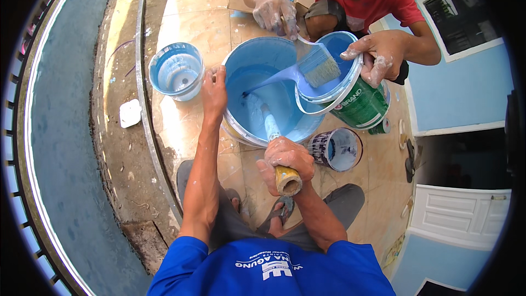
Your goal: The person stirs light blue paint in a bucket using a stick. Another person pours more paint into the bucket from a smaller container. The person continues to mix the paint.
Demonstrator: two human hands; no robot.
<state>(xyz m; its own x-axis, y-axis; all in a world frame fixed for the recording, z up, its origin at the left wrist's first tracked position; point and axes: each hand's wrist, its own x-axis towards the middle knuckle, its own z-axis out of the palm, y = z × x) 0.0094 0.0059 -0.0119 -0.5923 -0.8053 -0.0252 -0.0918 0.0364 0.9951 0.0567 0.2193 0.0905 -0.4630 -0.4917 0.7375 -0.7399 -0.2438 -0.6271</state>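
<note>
A large bucket (234,61) of light blue paint (253,115) stands in front of me. My left hand (214,92) is closed on its left rim. My right hand (289,159) grips a thick stick (271,126), yellowish at its near end and smeared with blue; its far end is in the paint. Across from me, a person in a red shirt tilts a green paint pail (359,104) over the large bucket. That person's other hand holds a wide paintbrush (319,66) at the pail's mouth. Darker blue paint (274,78) runs from the pail into the bucket.
A small clear tub (178,71) with blue residue stands left of the bucket. A smaller paint pail (342,149) stands at its right. A metal rail (143,77) edges the tiled floor. A blue wall (71,131) lies farther left; a white door (460,216) is at right.
</note>
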